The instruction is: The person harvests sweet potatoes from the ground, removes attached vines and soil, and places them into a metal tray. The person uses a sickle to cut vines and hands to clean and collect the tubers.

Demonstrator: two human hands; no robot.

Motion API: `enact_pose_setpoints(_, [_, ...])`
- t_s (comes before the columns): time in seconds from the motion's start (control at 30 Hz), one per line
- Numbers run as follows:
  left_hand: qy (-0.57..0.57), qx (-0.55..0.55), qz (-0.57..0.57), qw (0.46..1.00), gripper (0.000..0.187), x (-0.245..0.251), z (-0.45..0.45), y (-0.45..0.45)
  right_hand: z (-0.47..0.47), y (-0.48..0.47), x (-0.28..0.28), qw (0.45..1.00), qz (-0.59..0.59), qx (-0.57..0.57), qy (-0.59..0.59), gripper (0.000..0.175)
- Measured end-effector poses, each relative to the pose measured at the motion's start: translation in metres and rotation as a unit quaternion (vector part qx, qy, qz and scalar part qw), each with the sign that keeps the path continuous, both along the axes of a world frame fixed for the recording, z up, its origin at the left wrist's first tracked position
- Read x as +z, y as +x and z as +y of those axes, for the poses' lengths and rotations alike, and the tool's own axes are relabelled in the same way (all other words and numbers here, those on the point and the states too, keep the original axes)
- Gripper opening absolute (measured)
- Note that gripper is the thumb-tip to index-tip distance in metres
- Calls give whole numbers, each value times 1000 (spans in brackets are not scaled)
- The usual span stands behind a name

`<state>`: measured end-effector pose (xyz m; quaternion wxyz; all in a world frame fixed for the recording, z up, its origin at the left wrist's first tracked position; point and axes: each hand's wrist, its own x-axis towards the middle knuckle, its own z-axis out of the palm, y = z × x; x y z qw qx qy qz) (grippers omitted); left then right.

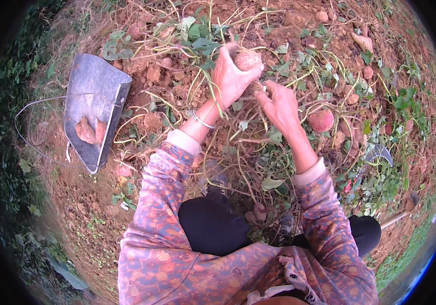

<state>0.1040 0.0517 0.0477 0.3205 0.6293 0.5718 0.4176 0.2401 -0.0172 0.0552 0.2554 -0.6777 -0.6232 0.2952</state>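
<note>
My left hand (230,78) is wrapped around a sweet potato (247,60), whose rough, soil-dusted top shows between thumb and fingers. Just below it, the fingertips of my right hand (279,103) pinch a brown, root-like piece (254,88) under the sweet potato. Whether that piece is joined to the sweet potato, I cannot tell. Cut green vines (206,72) hang around my left wrist and trail over the soil. A reddish sweet potato (320,121) lies on the ground to the right of my right wrist.
At left a grey scoop-shaped container (92,76) with a wire handle holds sweet potatoes (85,130). A sickle blade (379,153) rests among vines at right, near a wooden tool handle (395,220). More tubers (362,42) lie scattered on the reddish soil.
</note>
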Motion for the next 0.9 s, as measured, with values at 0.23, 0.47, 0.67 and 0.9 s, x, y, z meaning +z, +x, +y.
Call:
enact_pose_setpoints(0.23, [268,-367,289,843,39,40,-19,-24,-13,5,26,992,-101,64,31,24])
enact_pose_setpoints(0.47, [285,-451,361,765,20,71,-49,-30,-36,26,66,963,-135,230,33,21])
enact_pose_setpoints(0.67, [122,-677,178,703,29,95,-76,-45,-70,36,94,870,-79,485,50,19])
enact_pose_setpoints(0.9, [41,-671,55,738,35,120,-123,-57,-89,33,152,772,-167,595,146,16])
